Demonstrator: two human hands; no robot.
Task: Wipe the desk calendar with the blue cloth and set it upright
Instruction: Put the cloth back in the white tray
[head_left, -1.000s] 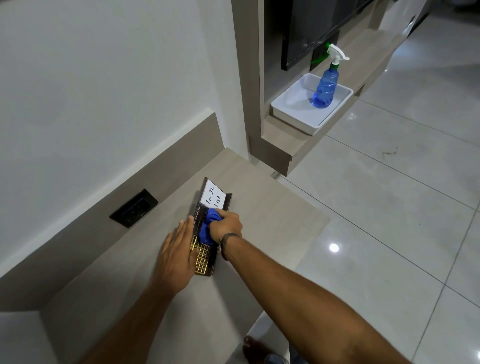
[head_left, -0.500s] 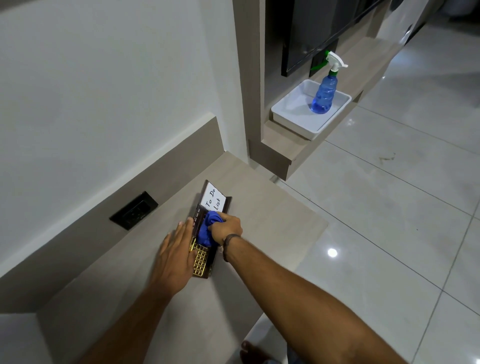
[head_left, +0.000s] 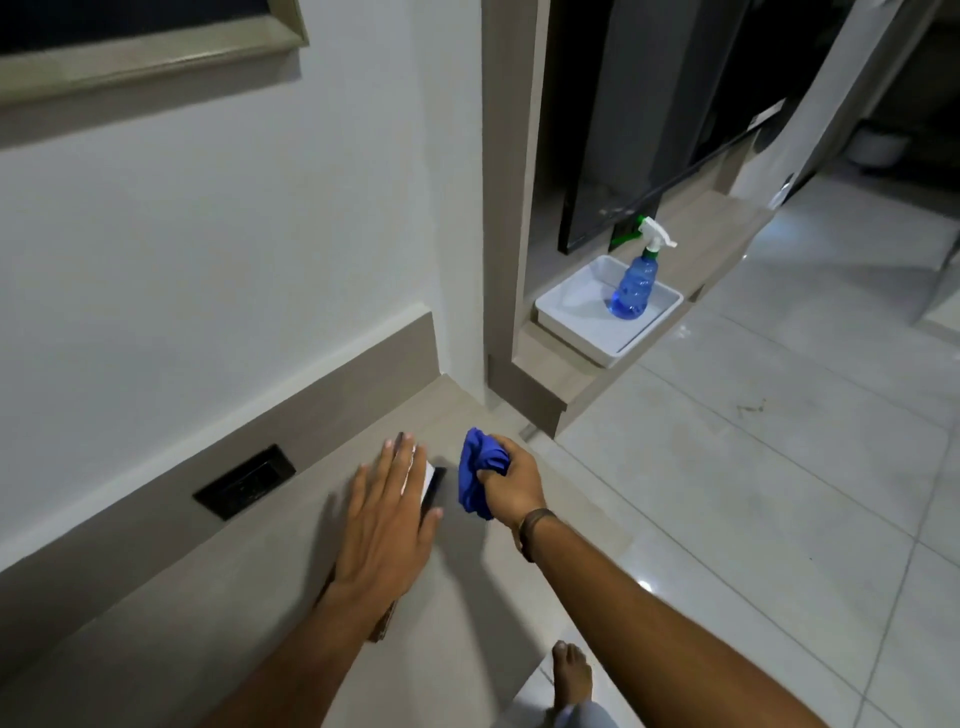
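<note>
The desk calendar lies flat on the low wooden desk. Most of it is hidden under my left hand; only a white and dark strip shows by the fingertips, plus a brown corner near the wrist. That hand rests palm down on the calendar with fingers stretched out and the thumb at its right edge. My right hand hovers just right of the calendar, off its surface, fist shut on the bunched blue cloth.
A black wall socket sits in the desk's back panel on the left. Farther right, a blue spray bottle stands in a white tray on a lower shelf. Tiled floor and my bare foot lie beyond the desk's right edge.
My right hand has lifted the blue cloth off the calendar and moved right. My left hand slid from beside the calendar onto it. The head view tilted up.
</note>
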